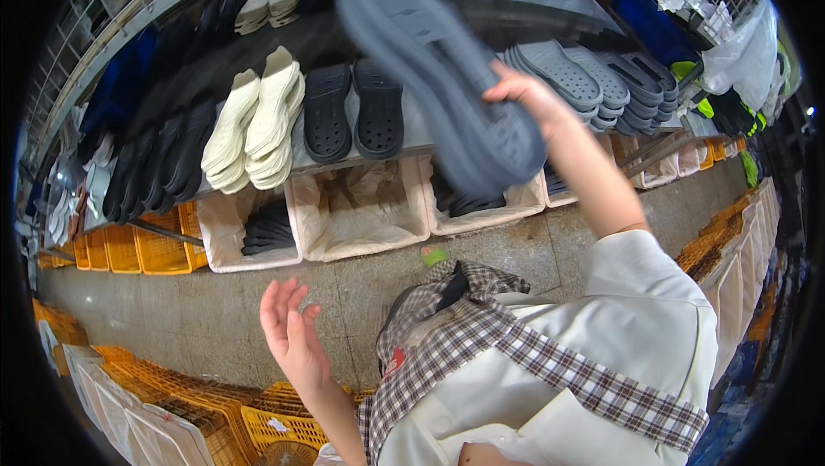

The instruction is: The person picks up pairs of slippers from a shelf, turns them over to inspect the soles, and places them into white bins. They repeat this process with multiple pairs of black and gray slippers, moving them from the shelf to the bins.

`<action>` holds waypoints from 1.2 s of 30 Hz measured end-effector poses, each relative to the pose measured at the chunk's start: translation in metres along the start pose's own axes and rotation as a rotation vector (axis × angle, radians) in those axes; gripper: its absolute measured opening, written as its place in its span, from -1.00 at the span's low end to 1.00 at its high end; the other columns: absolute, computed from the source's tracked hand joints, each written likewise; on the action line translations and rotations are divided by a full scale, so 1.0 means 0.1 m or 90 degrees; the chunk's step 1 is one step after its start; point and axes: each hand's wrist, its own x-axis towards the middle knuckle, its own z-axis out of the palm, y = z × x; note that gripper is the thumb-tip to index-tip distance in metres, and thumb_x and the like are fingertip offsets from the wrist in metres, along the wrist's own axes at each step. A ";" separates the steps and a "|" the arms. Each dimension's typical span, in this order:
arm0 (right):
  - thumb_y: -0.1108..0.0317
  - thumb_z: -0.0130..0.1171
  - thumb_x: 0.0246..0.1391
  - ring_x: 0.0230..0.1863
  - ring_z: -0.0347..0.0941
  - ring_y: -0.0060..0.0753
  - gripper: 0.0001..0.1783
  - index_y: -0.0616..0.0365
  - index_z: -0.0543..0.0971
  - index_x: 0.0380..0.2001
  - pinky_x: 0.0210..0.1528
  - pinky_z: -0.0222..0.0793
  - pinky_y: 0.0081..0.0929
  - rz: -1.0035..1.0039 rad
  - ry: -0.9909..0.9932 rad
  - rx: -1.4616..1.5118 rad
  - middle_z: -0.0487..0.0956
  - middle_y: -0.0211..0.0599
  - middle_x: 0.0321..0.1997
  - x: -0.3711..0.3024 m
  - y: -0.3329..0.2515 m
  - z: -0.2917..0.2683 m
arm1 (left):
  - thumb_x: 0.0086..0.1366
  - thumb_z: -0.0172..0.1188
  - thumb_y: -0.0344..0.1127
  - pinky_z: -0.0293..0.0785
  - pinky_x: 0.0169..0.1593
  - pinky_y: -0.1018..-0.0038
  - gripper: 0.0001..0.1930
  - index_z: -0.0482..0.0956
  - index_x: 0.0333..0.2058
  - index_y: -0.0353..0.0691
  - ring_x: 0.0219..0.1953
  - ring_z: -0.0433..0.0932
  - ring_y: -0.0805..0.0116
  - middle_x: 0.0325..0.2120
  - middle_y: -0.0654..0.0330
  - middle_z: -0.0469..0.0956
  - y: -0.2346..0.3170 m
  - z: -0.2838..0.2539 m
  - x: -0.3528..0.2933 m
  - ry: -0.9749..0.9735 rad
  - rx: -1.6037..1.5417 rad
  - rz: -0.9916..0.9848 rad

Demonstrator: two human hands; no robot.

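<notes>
My right hand [537, 101] grips a large grey foam clog [430, 62] by its side, tilted above the shelf. Motion blurs the clog, and I cannot tell whether several are stacked together. My left hand [292, 333] hangs lower, over the floor, with nothing in it and its fingers apart, slightly curled. On the shelf beyond stand stacks of cream clog pieces [275, 126] and a black pair with holed toes [378, 113]. To the right of my raised hand sit stacks of grey holed clogs [563, 79].
Lined baskets [357, 251] stand on the floor under the shelf; one holds dark pieces [268, 229]. Yellow crates [168, 251] are at the left, more yellow baskets [284, 423] behind my left arm. Lined bins [730, 294] line the right side. Dark clogs [185, 161] fill the shelf's left end.
</notes>
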 end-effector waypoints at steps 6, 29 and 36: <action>0.53 0.01 -0.06 -0.25 0.57 -0.22 -0.29 0.04 0.17 0.24 -0.15 0.55 -0.20 0.090 0.418 -0.247 0.52 -0.09 -0.11 0.19 -0.64 -1.05 | 0.31 0.01 -0.42 0.43 -0.10 0.44 -0.67 0.32 0.05 -0.29 -0.08 0.45 0.32 -0.06 0.06 0.43 -0.27 -0.05 0.02 0.029 -0.030 -0.100; 0.05 0.27 -0.04 -0.14 0.47 -0.16 -0.25 0.14 0.26 0.16 -0.16 0.45 -0.34 0.038 0.323 -0.546 0.40 -0.11 0.06 3.47 -0.64 -1.87 | 0.30 0.05 -0.38 0.43 -0.19 0.53 -0.74 0.39 -0.03 -0.20 -0.19 0.51 0.43 -0.18 0.20 0.51 -0.57 0.34 0.51 0.239 0.026 -0.223; 0.03 0.30 -0.04 -0.06 0.38 -0.04 -0.25 0.09 0.28 0.17 -0.09 0.46 -0.33 -0.003 0.475 -0.222 0.20 -0.11 0.26 4.78 -0.37 -2.61 | 0.31 0.06 -0.35 0.43 -0.21 0.54 -0.75 0.39 -0.04 -0.20 -0.23 0.51 0.44 -0.18 0.20 0.51 -0.63 0.48 0.23 0.423 0.013 -0.204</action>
